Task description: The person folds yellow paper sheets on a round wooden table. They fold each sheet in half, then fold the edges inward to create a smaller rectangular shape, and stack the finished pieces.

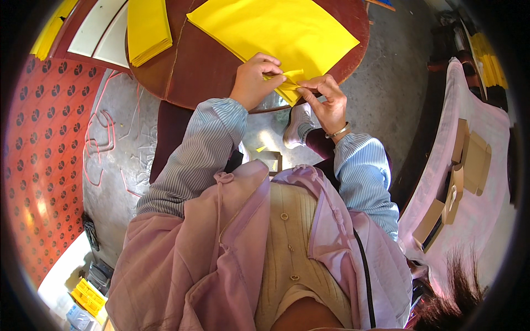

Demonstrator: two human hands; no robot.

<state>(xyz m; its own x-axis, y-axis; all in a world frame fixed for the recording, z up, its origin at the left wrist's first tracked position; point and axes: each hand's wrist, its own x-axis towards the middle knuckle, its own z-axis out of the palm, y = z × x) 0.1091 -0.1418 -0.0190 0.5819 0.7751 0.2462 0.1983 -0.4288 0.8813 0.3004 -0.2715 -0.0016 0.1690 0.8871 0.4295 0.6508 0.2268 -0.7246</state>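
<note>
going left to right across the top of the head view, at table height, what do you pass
stack of yellow paper sheets → person's left hand → small folded yellow paper piece pinched by both hands → person's right hand → brown cardboard boxes on pink cloth

A round dark-brown wooden table (204,66) carries a large yellow paper sheet (276,27); left of it, a yellow paper stack (148,27).

Single head-worn fisheye, looking steeply down past the wearer's chest at the round table (210,77) edge; close range, rim bends straight lines, no second view.
</note>
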